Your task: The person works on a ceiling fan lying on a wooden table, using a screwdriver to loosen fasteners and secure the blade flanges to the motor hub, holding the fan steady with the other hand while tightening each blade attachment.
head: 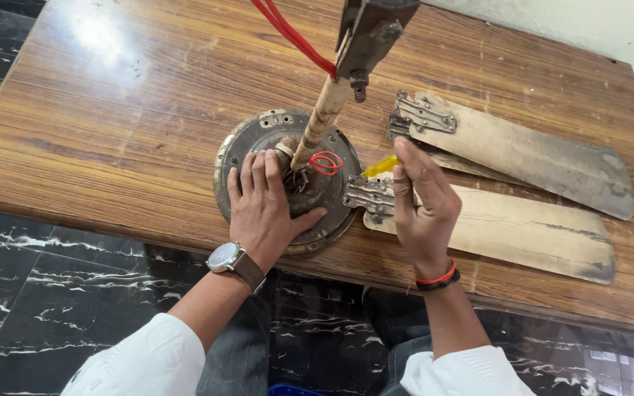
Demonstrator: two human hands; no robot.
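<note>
Hands over a dismantled ceiling fan on a wooden table (pixel 133 139). Left hand (pixel 262 209), wristwatch (pixel 227 258) on that wrist, lies flat and open on the round, grimy fan motor housing (pixel 247 150), fingers spread across its top, thumb out along the near rim. Right hand (pixel 423 205) is closed around a yellow-handled screwdriver (pixel 381 166), only the yellow end showing past the fingers, pointing toward the hub; its tip is hidden, so contact can't be told. An orange and black band (pixel 438 279) circles the right wrist. From the middle of the housing a worn downrod (pixel 322 117) rises at a tilt toward the camera, capped by a dark metal bracket (pixel 372 29), with red wires (pixel 288 29) running up past it and a red loop (pixel 326 163) curled at its base. Just right of the motor, dusty fan blades (pixel 530 154) lie flat, overlapping, their metal brackets (pixel 423 114) nearest the hub. Motor sits near the table's front edge, above dark marble flooring (pixel 45 293).
</note>
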